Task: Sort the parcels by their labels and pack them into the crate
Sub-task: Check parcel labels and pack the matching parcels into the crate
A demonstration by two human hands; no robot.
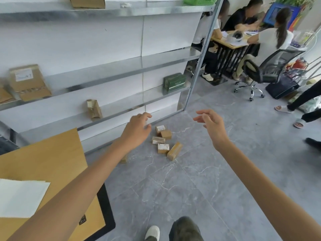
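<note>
I see small brown cardboard parcels (164, 142) with white paper labels. They lie on glossy grey marbled floor tiles (191, 180), beside shiny metal shelves (112, 73).

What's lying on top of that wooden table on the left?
A white sheet of paper lies on the wooden table. The left forearm crosses its near corner, hiding whatever is beneath it.

The left forearm (104, 164) hides most of one small parcel (123, 160). Print on the loose parcels (163, 148) is too small to read. The top edge cuts off a cardboard box (87, 2) and green basket (199, 0).
</note>
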